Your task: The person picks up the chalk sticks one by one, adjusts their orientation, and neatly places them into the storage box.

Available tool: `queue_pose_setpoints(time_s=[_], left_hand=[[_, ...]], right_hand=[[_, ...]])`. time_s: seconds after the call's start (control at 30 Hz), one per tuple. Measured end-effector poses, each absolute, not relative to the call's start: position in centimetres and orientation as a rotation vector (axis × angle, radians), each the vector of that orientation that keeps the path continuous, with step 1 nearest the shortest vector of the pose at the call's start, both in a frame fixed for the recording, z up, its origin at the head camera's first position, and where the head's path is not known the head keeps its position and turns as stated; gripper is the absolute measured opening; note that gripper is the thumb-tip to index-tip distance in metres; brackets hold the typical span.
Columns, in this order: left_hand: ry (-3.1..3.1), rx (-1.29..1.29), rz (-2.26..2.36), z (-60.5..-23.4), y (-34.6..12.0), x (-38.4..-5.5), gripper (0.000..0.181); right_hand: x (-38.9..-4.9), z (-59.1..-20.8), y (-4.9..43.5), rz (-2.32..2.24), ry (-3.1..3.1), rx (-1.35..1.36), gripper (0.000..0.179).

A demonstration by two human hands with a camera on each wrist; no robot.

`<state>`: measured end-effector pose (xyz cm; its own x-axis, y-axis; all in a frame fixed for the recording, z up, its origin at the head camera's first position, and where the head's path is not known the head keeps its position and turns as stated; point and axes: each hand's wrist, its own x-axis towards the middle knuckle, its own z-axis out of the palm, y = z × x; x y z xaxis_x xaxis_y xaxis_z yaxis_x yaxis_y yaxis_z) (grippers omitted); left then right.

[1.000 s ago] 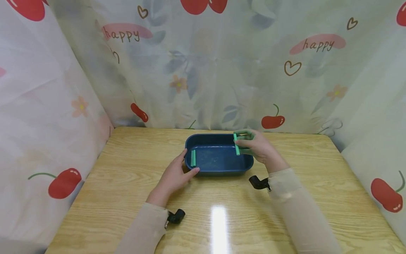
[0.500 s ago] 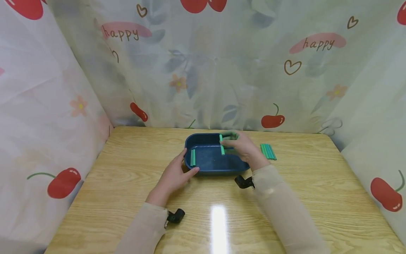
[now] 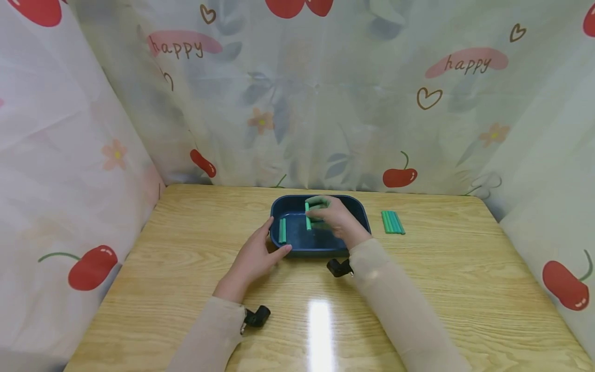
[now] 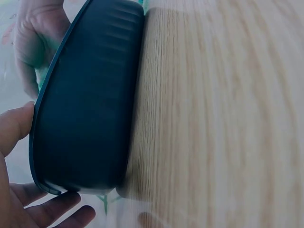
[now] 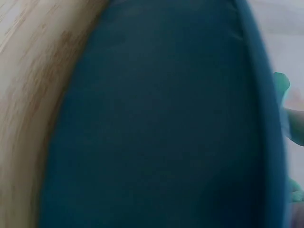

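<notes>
A dark blue rectangular tub (image 3: pixel 297 253) stands near the back of the wooden table. My left hand (image 3: pixel 253 261) holds its left end, thumb at the front rim and fingers along the end wall; the left wrist view shows the thumb (image 4: pixel 16 126) right at the rim. My right hand (image 3: pixel 335 219) pinches a slim green stick (image 3: pixel 308 217) over the inside of the tub, held roughly front to back. Inside, against the left end, two green sticks (image 3: pixel 282 231) lie side by side. In the right wrist view the tub's wall (image 5: pixel 156 118) hides most of the hand.
Several green sticks (image 3: pixel 393 222) lie in a tight row on the table, right of the tub. A printed curtain (image 3: pixel 307 103) hangs behind the table (image 3: pixel 186 232) and along both sides. Black wrist cameras (image 3: pixel 257 316) jut from both cuffs.
My right hand has moved left with the green stick, from the tub's right end to above its middle, bringing the row of sticks into view. The left hand and tub stay put.
</notes>
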<state>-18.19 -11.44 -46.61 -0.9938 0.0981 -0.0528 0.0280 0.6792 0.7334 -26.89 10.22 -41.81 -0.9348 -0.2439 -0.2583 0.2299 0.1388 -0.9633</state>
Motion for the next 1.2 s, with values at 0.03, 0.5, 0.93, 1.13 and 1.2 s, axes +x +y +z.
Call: queue_pose_setpoints(time_s=[0.03,0.5,0.93,1.13,1.2], left_hand=[[2.797,0.106,1.221,-46.6,-11.5,-18.2,0.092],[2.800,0.132,1.231,-46.6,-11.5,-18.1,0.091],[2.795,0.144,1.244,-46.5,-11.5,-18.0,0.090],[2.793,0.137,1.251,-46.5,-11.5,-18.0,0.090],[2.793,0.139,1.249,-46.6,-11.5,-18.0,0.090]], right_hand=[[-27.0,-42.0,10.0,-1.859,2.065,0.004,0.041],[-27.8,-43.8,7.4,-1.779,2.076,0.053,0.041],[-28.1,-44.6,5.9,-1.619,2.151,0.086,0.041],[-28.1,-44.8,5.6,-1.550,2.205,0.089,0.038],[-28.1,-45.0,5.5,-1.535,2.227,0.090,0.037]])
